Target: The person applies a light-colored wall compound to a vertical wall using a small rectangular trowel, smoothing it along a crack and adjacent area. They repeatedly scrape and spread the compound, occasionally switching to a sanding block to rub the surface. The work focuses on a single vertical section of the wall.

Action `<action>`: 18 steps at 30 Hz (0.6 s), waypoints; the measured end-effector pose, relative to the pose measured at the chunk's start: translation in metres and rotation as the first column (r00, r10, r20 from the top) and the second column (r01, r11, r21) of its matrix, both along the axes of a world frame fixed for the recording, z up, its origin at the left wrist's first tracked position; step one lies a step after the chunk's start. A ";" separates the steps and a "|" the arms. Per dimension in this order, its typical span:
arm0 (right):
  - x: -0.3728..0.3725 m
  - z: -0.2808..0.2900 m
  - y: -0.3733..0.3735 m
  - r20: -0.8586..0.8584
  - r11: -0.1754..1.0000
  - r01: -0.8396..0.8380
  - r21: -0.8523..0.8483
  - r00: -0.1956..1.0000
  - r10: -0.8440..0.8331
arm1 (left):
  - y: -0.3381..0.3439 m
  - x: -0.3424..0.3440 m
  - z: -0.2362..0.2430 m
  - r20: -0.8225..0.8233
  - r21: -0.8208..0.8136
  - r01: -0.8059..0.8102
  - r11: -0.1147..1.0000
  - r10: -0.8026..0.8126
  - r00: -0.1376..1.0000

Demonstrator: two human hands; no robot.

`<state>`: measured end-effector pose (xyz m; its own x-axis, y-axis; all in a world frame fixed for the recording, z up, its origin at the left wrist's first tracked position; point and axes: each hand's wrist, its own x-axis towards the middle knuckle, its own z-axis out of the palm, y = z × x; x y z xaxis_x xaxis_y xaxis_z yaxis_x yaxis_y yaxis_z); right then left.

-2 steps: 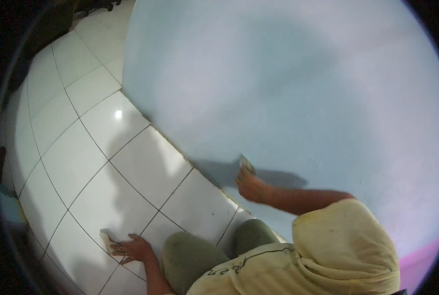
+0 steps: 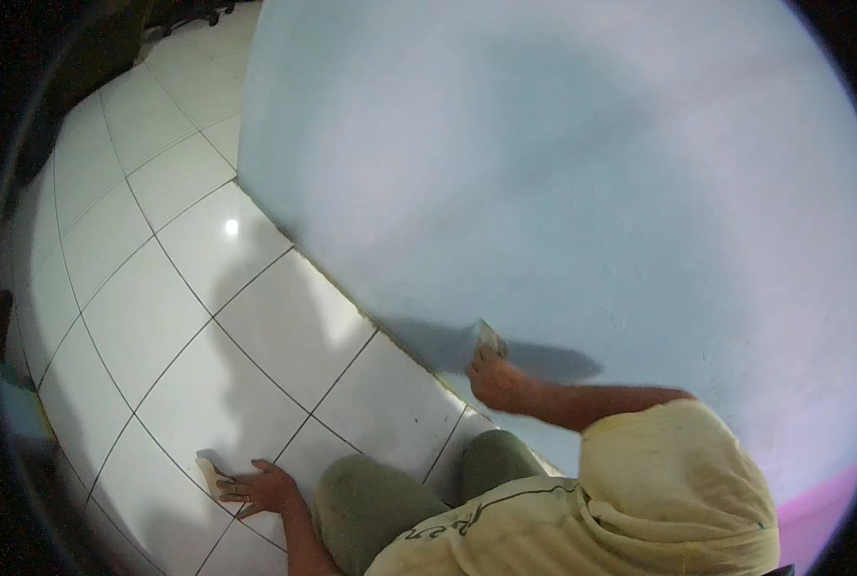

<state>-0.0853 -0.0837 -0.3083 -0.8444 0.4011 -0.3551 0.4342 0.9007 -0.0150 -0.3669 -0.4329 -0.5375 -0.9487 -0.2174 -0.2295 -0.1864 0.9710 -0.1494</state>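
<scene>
My right hand (image 2: 494, 379) reaches out to the pale blue wall (image 2: 563, 173) low down, just above the floor. It grips a small flat pale tool (image 2: 489, 337), whose tip lies against the paint. My left hand (image 2: 260, 490) rests on the white floor tile (image 2: 207, 394) with its fingers spread. Its fingertips touch a small pale pad (image 2: 211, 471) lying on the tile. My knees in dark olive trousers (image 2: 371, 499) are bent between the two hands, and my yellow shirt (image 2: 659, 499) fills the lower right.
Glossy white tiles with dark grout lines run from the wall's base to the left. Dark objects (image 2: 6, 346) stand at the far left rim. A pink strip of wall (image 2: 827, 509) shows at the lower right.
My right hand with the tool has slid slightly down and to the right along the wall. The left hand stays on the tile.
</scene>
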 end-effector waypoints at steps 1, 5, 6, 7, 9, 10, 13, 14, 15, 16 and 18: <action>-0.029 0.039 -0.038 0.318 0.976 -0.173 0.134 0.940 0.123 | -0.008 0.000 -0.004 -0.030 -0.002 -0.037 0.999 0.037 0.999; 0.001 0.149 -0.088 -0.140 0.906 -0.338 0.254 0.914 0.380 | -0.005 0.002 -0.007 0.019 -0.120 -0.042 0.992 0.044 0.999; 0.009 0.175 -0.099 -0.225 0.942 -0.258 0.213 0.926 0.304 | -0.004 0.000 -0.003 0.063 -0.184 -0.043 0.982 0.055 0.996; 0.017 0.202 -0.106 -0.309 0.968 -0.177 0.176 0.924 0.225 | 0.006 -0.002 -0.001 0.031 -0.139 -0.052 0.989 0.056 0.998; 0.050 0.248 -0.118 -0.456 0.992 -0.046 0.119 0.885 0.096 | 0.007 0.001 0.000 -0.025 -0.061 -0.052 0.997 0.051 0.998; 0.070 0.270 -0.120 -0.524 0.994 -0.002 0.112 0.849 0.061 | 0.005 0.003 -0.008 -0.054 -0.084 -0.039 0.996 0.035 0.998; 0.135 0.342 -0.132 -0.685 0.964 0.156 0.214 0.727 0.034 | -0.016 -0.006 -0.039 -0.134 -0.086 0.069 0.994 -0.080 0.988; 0.167 0.353 -0.135 -0.771 0.914 0.234 0.330 0.625 0.119 | -0.019 -0.015 -0.042 -0.143 -0.079 0.100 0.992 -0.110 0.984; 0.199 0.360 -0.139 -0.831 0.848 0.325 0.419 0.514 0.214 | -0.024 -0.029 -0.042 -0.106 0.002 0.135 0.991 -0.134 0.985; 0.223 0.362 -0.140 -0.935 0.813 0.478 0.333 0.282 0.217 | -0.036 -0.053 -0.037 -0.050 0.139 0.148 0.979 -0.142 0.989; 0.263 0.379 -0.151 -0.942 0.734 0.658 0.168 -0.112 0.316 | -0.046 -0.097 -0.022 -0.006 0.517 0.128 0.846 -0.146 0.989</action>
<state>0.1778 -0.2343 0.0710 0.0946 0.2413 0.9658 0.5331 0.8071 -0.2538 -0.4636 -0.4792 -0.5597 -0.9503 0.0719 -0.3030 -0.0497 0.9255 0.3755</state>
